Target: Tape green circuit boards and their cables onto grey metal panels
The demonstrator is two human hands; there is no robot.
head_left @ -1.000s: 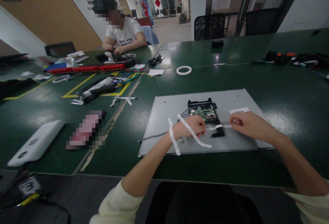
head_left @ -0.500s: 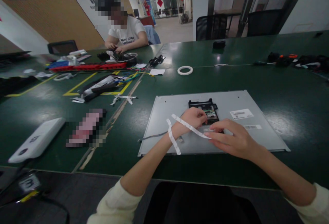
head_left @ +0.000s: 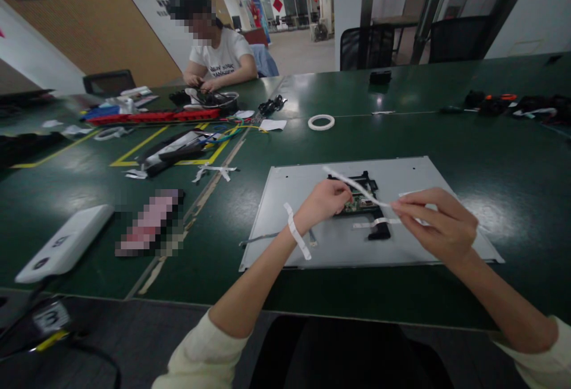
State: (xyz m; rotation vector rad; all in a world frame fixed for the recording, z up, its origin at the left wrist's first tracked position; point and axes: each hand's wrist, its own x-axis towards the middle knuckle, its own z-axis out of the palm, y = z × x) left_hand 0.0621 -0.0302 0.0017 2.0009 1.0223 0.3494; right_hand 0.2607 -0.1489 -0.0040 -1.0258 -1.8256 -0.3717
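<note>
Green tabletop spreads under the grey panel. Well left of that panel lies a white device. Near the panel's left side, a tape strip clings to your left wrist. Your left hand curls over the panel's middle, beside a circuit board; whether it grips anything is unclear. Above the panel, your right hand pinches a white strip by its near end.
</note>
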